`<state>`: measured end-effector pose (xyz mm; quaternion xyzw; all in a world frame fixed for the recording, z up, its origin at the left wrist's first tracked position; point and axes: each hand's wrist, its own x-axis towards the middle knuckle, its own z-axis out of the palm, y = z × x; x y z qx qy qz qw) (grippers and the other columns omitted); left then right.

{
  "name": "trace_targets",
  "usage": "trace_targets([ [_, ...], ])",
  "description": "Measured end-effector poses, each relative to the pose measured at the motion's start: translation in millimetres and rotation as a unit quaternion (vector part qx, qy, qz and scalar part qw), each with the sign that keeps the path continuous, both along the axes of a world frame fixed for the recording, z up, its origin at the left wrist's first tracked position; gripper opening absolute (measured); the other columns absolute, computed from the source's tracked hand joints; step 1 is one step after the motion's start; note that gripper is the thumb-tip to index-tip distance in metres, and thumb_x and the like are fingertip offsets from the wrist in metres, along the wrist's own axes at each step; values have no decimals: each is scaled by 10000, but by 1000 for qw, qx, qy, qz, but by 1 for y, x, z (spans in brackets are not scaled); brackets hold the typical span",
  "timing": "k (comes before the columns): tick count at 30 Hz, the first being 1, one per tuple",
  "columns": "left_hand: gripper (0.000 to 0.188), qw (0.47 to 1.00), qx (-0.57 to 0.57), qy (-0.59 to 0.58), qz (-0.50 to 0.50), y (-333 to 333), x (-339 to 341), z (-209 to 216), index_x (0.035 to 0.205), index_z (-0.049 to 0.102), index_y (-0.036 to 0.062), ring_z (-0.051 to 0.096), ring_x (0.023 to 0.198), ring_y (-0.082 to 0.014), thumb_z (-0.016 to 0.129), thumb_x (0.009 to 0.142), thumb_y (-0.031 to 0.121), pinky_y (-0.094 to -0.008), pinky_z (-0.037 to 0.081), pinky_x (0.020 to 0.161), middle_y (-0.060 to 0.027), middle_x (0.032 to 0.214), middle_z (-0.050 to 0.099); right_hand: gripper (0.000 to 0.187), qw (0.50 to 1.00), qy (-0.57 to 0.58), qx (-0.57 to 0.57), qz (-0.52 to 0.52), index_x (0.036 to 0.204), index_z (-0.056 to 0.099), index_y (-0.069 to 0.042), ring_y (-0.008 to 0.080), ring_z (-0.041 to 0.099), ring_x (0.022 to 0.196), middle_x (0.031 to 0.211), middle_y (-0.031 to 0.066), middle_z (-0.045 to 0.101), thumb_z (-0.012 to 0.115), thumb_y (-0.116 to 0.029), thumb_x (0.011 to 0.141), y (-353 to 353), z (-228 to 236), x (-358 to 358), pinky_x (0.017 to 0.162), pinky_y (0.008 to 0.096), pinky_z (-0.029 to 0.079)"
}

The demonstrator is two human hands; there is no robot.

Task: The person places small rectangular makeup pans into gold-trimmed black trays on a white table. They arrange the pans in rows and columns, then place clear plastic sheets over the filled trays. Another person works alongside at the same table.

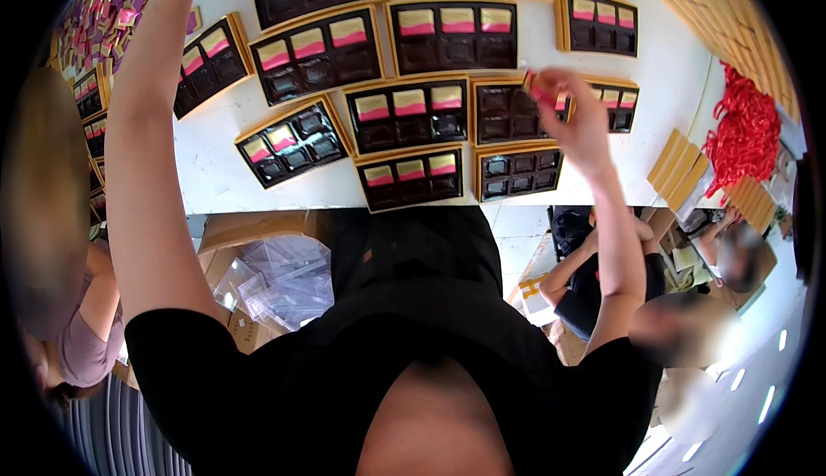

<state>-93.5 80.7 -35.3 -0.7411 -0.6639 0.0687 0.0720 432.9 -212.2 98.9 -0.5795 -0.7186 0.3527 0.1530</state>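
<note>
My right hand [578, 127] is closed round a small red-and-gold wrapped piece [542, 93], pinched in the fingers. It hovers over a gold-edged box with a dark compartment tray [501, 116], whose left compartments hold no pieces. Part of that box is hidden behind the hand. Just below it lies another box [519, 172] with bare dark compartments. To the left, a box [406, 114] has pink-and-gold pieces along its far row and a bare near row. My left arm [155, 132] stretches up past the far left edge of the picture, so the left hand is out of sight.
Several similar boxes [453, 35] cover the white table [202, 157]. A heap of wrapped pieces [112, 20] lies far left, red ribbon [744, 127] at the right. An open carton of clear plastic [284, 278] stands below the table edge. Other people [594, 278] sit on both sides.
</note>
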Motion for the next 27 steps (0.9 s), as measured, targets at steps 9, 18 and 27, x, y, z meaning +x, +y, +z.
trace_targets([
  [9,174,403,-167,-852,291,-211,176,139,915,574,29,552,655,-101,533,968,189,-183,489,488,-62,787,574,379,956,-30,262,129,1044,589,-23,295,572,998,1078,103,600,617,65,677,-61,-50,16,865,398,457],
  [18,278,753,-90,-620,199,-353,357,61,1126,649,74,677,714,-108,649,848,78,-230,548,599,-70,808,699,333,941,-28,259,216,1066,611,-37,270,582,1062,1116,83,633,609,35,740,-35,-74,44,904,377,476],
  [27,382,927,-7,-372,45,-359,367,51,1032,638,92,635,832,-314,770,744,306,-415,513,731,-117,864,658,285,950,31,278,136,1011,651,-42,269,599,1025,1087,76,652,668,22,734,-33,-82,41,865,366,502],
])
